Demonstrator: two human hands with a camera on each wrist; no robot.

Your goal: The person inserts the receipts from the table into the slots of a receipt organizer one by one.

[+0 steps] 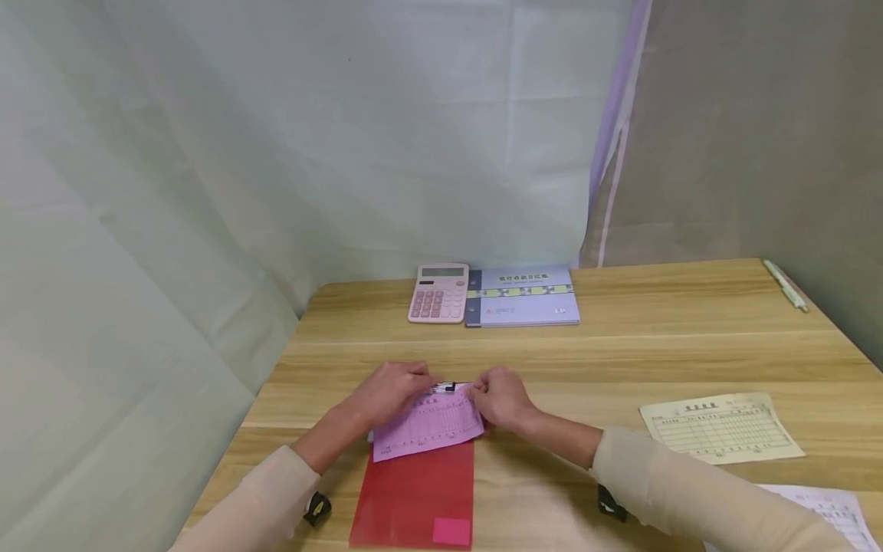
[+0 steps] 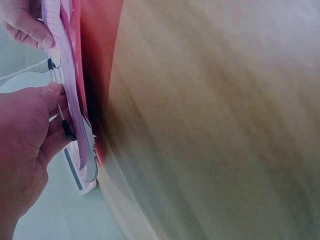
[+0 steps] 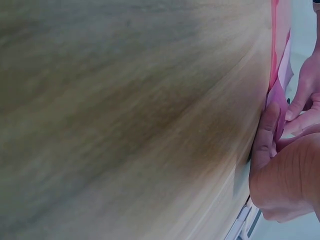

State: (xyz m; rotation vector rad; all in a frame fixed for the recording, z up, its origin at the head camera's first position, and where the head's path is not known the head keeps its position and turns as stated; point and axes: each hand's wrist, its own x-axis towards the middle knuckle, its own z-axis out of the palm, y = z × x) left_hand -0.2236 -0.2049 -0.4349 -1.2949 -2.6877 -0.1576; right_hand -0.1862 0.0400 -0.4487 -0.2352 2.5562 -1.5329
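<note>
- Pink form (image 1: pixel 429 438) lies aslant over the far end of the red board (image 1: pixel 419 491) on the desk (image 1: pixel 552 360).
- Right hand (image 1: pixel 502 399): its grip pinches the form's far right corner, seemingly to steady it.
- Left hand (image 1: pixel 392 392): its grip grasps the wire clip (image 1: pixel 444 388), apparently to control it.
- Calculator (image 1: pixel 439 294) and notebook (image 1: pixel 527 299) sit far back, likely for working room.

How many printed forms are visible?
3: pink form on the red board, yellow form at right, white form at bottom right, partly behind the right sleeve; others may be hidden.
</note>
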